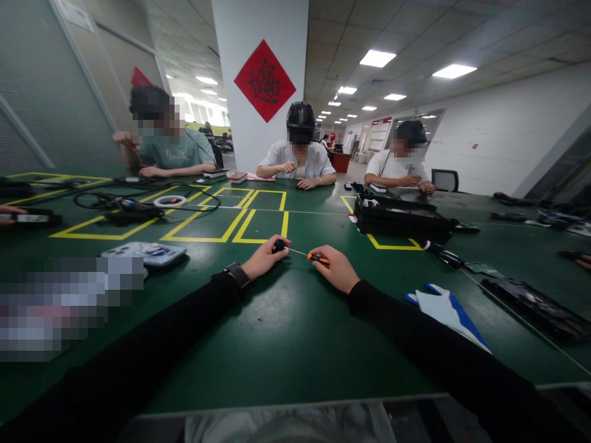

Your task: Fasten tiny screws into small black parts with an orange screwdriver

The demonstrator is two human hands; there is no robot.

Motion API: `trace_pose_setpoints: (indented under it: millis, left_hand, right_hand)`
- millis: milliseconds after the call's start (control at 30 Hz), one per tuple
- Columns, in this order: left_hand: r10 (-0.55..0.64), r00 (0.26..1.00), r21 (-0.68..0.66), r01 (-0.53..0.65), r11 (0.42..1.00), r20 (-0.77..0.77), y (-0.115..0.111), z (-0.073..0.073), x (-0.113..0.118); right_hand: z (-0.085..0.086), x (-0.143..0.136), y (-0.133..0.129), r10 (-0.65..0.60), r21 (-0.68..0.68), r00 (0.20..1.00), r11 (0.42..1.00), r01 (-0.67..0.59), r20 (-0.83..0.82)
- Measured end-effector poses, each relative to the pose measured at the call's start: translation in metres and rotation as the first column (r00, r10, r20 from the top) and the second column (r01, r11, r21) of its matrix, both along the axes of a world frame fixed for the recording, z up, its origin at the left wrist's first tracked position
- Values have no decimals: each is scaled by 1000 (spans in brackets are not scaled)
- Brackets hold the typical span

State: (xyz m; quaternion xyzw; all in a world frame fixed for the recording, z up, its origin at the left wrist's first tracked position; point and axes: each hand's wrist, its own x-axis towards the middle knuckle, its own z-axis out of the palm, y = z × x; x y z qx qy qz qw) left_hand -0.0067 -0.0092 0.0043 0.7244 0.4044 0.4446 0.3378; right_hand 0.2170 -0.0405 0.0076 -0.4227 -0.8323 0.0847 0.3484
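Close to the middle of the green table [277, 320], my left hand [264, 261] is closed around a small black part [279, 246], whose exact kind I cannot make out. Opposite it, my right hand [339, 269] grips a screwdriver [319, 259] by its orange and black handle. The thin metal shaft points left and its tip reaches the black part. Both forearms rest low over the table. My fingers hide most of the black part.
A phone in a case [150, 253] lies at left. Blue-and-white gloves [446, 307] lie at right, near a dark electronic unit [535, 304]. Black trays [401, 215] stand beyond my right hand. Cables [133, 206] spread at far left. Three people sit across the table.
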Motion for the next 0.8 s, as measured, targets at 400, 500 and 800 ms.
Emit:
trace_pose_setpoints:
  millis: [400,500,800]
  left_hand:
    - [57,998,9,-57,998,-24,5,-6,-1]
    - [61,998,9,-61,998,-22,6,-5,-1]
    - [37,999,7,-37,999,14,5,-2,-1]
  right_hand:
    - [-1,-2,5,59,-36,997,998,-61,-55]
    - [0,-1,5,118,-35,988,992,-122,-98]
    - [-4,-2,7,60,-53,997,997,-63,-43]
